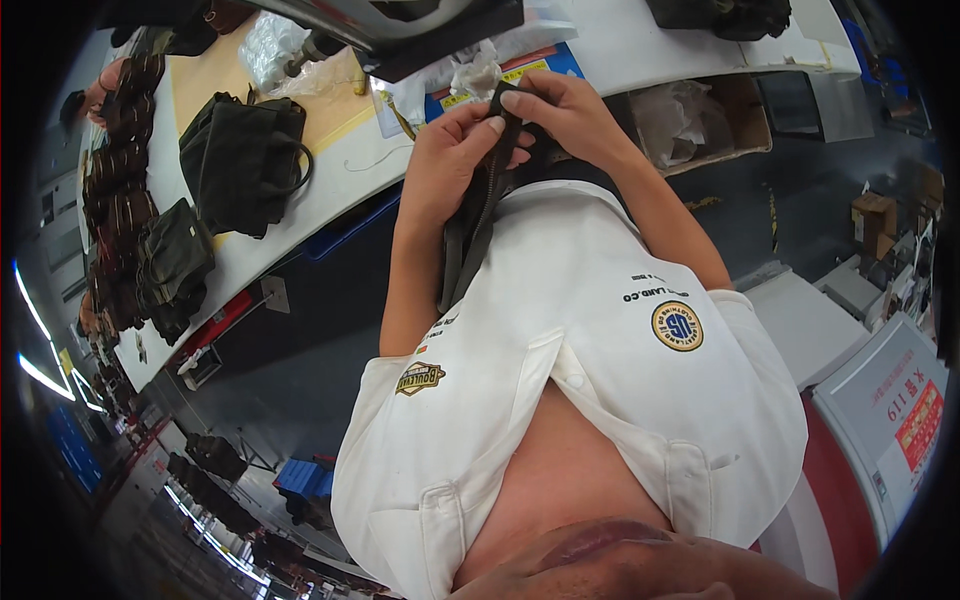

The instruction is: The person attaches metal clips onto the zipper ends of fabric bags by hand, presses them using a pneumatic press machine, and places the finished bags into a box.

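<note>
Two bare hands, a left hand (445,150) and a right hand (572,112), showed at the upper centre of the frame, with one dark zipper strip (483,215). One white shirt (560,260) filled the middle, bearing two coloured badges (678,326): one round, one angular. At the upper left stood one dark bag with a looped handle (240,165); the dark pieces (175,255) piled below it and the brown pieces (118,190) farther left overlapped too much to count. One open cardboard box (752,125) showed at the upper right.
</note>
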Motion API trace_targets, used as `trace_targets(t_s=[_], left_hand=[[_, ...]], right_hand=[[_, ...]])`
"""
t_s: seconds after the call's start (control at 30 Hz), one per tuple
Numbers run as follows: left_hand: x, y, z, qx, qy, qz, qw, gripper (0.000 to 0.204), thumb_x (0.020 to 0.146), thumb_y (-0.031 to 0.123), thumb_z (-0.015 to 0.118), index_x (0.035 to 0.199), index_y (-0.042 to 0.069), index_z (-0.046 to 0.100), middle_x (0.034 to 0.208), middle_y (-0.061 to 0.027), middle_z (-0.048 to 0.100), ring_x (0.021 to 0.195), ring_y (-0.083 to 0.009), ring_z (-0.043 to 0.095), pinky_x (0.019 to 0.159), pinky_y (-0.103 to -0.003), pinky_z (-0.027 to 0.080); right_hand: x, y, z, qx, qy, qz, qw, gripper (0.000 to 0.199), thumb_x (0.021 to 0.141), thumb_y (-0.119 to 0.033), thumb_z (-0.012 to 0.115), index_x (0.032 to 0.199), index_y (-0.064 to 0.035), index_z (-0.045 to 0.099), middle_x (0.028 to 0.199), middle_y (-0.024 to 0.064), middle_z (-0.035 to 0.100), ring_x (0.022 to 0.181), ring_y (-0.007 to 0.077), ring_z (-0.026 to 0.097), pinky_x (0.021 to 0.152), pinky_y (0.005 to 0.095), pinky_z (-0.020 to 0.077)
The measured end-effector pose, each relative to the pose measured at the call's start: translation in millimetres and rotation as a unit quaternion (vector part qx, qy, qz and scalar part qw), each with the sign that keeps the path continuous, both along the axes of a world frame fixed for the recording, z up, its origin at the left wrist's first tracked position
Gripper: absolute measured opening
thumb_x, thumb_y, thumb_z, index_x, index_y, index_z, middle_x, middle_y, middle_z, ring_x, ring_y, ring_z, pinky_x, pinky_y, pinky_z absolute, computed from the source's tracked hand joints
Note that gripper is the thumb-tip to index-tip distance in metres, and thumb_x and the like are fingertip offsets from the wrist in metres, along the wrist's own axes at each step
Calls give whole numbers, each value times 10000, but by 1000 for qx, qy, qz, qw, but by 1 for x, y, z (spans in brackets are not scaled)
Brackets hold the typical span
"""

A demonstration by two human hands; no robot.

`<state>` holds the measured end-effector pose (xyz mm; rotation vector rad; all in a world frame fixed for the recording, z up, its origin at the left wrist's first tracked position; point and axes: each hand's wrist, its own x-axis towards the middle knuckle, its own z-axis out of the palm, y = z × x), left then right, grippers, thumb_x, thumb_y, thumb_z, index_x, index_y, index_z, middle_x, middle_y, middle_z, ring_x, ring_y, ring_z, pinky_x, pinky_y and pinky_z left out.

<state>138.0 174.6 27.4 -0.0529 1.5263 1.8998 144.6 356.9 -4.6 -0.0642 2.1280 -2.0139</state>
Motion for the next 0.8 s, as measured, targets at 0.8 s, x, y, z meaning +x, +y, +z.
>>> trace_targets(t_s=[0.8], left_hand=[[-48,-5,-18,75,117,51,989,243,900,6,575,995,11,352,913,-227,681,777,-234,706,723,-309,582]], right_hand=[[-44,-34,-14,-242,-30,-149,958,215,984,-216,495,978,-54,636,672,-50,494,550,46,433,488,209,336]])
